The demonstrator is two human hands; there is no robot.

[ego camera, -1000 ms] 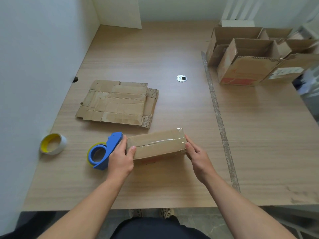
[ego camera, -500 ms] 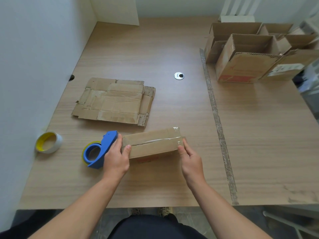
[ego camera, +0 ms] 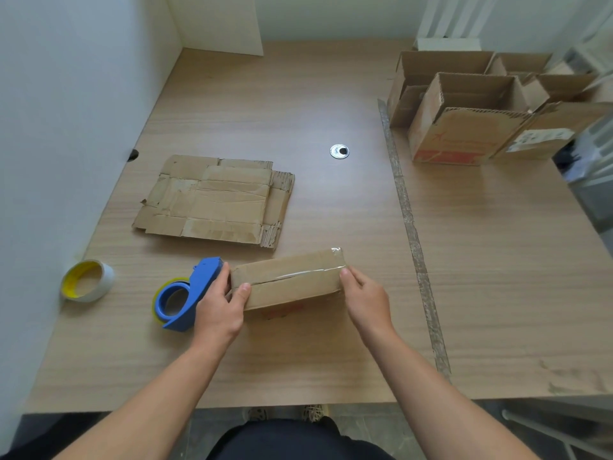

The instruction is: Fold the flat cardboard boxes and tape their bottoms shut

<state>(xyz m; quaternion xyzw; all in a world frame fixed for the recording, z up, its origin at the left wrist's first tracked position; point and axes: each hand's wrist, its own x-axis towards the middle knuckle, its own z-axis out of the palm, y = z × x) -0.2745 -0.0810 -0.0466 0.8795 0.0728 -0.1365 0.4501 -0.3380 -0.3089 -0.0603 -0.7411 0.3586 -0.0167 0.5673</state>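
A small folded cardboard box (ego camera: 288, 279) stands on the wooden table (ego camera: 298, 101), its taped bottom facing up with clear tape along the seam. My left hand (ego camera: 217, 308) grips its left end, thumb on top. My right hand (ego camera: 366, 298) holds its right end, thumb at the top corner. A blue tape dispenser (ego camera: 185, 297) lies just left of my left hand. A flat cardboard box (ego camera: 215, 200) lies behind them on the table.
A loose tape roll with a yellow core (ego camera: 87, 280) sits near the left wall. Several folded open boxes (ego camera: 464, 117) stand at the back right. A metal cable grommet (ego camera: 339, 151) sits mid-table. A worn tape strip (ego camera: 411, 234) runs down the table.
My right hand has slid slightly along the right end of the box; the box and my left hand stay put. The camera view has shifted a little.
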